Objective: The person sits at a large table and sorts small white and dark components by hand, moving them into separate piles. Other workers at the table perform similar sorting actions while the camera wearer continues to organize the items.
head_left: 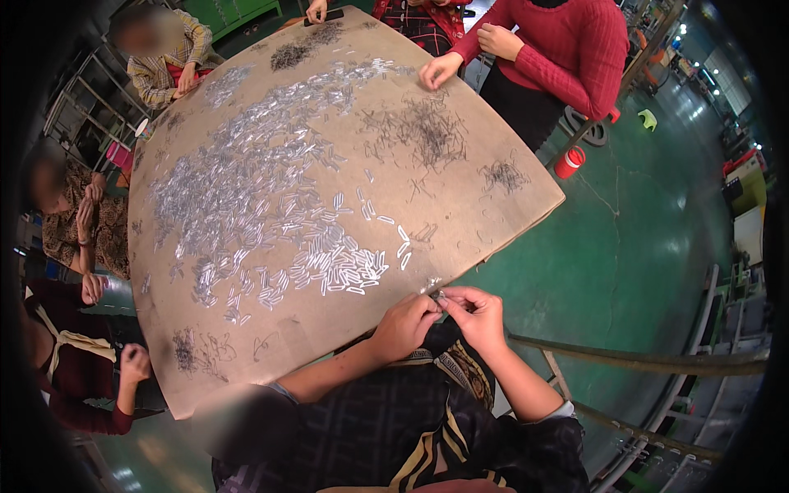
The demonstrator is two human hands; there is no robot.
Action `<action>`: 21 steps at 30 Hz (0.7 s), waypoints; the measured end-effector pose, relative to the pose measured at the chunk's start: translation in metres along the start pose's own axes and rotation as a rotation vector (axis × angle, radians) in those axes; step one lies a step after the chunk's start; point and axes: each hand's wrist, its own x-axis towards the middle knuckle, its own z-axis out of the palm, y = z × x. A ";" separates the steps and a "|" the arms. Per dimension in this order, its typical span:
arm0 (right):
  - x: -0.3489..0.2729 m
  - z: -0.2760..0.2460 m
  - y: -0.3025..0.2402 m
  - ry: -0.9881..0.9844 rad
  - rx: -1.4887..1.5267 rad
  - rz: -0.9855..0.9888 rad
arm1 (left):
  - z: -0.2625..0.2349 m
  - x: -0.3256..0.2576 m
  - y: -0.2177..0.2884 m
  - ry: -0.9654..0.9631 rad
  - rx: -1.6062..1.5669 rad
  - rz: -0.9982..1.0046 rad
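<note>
At the near edge of the table, my left hand [404, 327] and my right hand [478, 319] meet, fingertips pinched together. Between them is a small shiny metal piece [436, 293]; its exact shape is too small and too covered by fingers to make out. Just beyond my hands lies a large spread of flat, elongated metal loops [341, 261], silvery and loose on the brown board-covered table [362, 308]. A few single loops [403, 234] lie apart to the right of the pile.
Dark tangles of thin wire-like scraps [431, 135] lie on the far right of the table, with another clump [193, 352] at near left. Several people work around the table, one in a red sweater [567, 49]. A red container [569, 162] stands on the green floor.
</note>
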 end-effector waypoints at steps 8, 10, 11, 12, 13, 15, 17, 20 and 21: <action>-0.010 0.004 -0.013 0.034 -0.362 -0.259 | 0.001 -0.002 0.004 -0.014 -0.030 -0.124; -0.013 0.005 -0.012 0.063 -0.362 -0.304 | 0.002 -0.002 0.002 -0.014 -0.033 -0.127; -0.014 0.005 -0.011 0.077 -0.363 -0.327 | 0.002 -0.003 0.001 -0.015 -0.036 -0.128; -0.014 0.006 -0.010 0.083 -0.358 -0.338 | 0.001 -0.003 0.000 -0.015 -0.030 -0.122; -0.015 0.006 -0.008 0.091 -0.354 -0.350 | 0.001 -0.003 0.000 -0.016 -0.026 -0.116; -0.015 0.007 -0.006 0.101 -0.349 -0.367 | 0.000 -0.004 -0.003 -0.039 -0.020 -0.110; -0.015 0.007 -0.005 0.108 -0.346 -0.380 | -0.002 -0.006 -0.006 -0.083 -0.016 -0.112; -0.016 0.005 -0.001 0.109 -0.342 -0.404 | -0.015 -0.005 -0.011 -0.128 -0.015 -0.236; -0.015 0.005 -0.002 0.113 -0.339 -0.400 | -0.022 -0.002 -0.016 -0.039 0.154 -0.162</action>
